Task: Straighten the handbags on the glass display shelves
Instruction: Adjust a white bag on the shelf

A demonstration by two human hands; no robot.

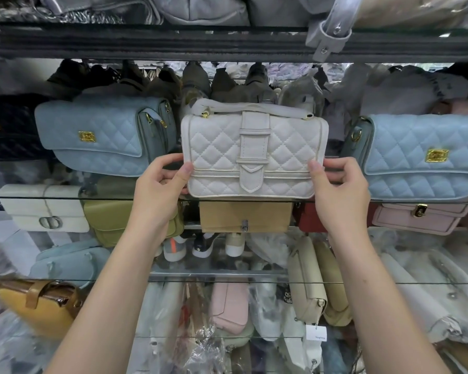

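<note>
A white quilted handbag (254, 155) with a buckle strap down its front stands upright at the middle of a glass shelf (65, 197). My left hand (160, 187) grips its lower left edge, thumb on the front. My right hand (338, 190) grips its lower right edge the same way. A light blue quilted handbag (97, 136) with a gold clasp lies tilted to the left. Another light blue quilted handbag (427, 157) sits tilted to the right. The white bag's wrapped handle rests along its top.
A black quilted bag (6, 125) sits at the far left. Under the glass shelf are a white bag (43, 209), an olive bag (108, 220), a tan bag (245, 217) and a pink bag (422, 217). Lower shelves hold bags in plastic wrap. A dark shelf (173, 41) runs overhead.
</note>
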